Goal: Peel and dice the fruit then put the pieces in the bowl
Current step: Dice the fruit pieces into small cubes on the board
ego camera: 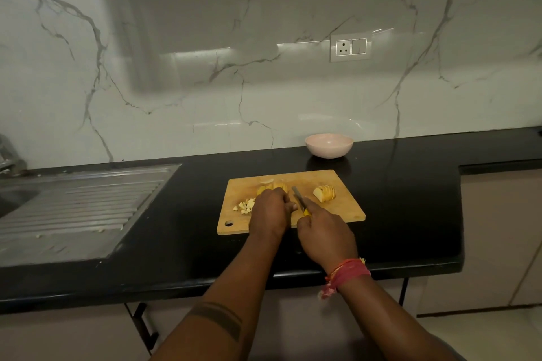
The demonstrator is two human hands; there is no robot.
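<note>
A wooden cutting board [346,209] lies on the black counter. My left hand [271,208] curls over sliced fruit [277,186] near the board's middle and holds it down. My right hand [325,231] grips a yellow-handled knife [299,198], its blade pointing away beside my left fingers. A small heap of diced pieces [246,205] sits at the board's left. Another sliced fruit wedge [324,193] rests at the board's right. A pale pink bowl [329,145] stands behind the board by the wall; I see nothing inside it.
A steel sink drainboard [79,205] fills the counter's left side, with a tap [7,155] at the far left. A wall socket [350,48] sits above the bowl. The counter's front edge [205,287] runs below my wrists, and the counter steps back at the right.
</note>
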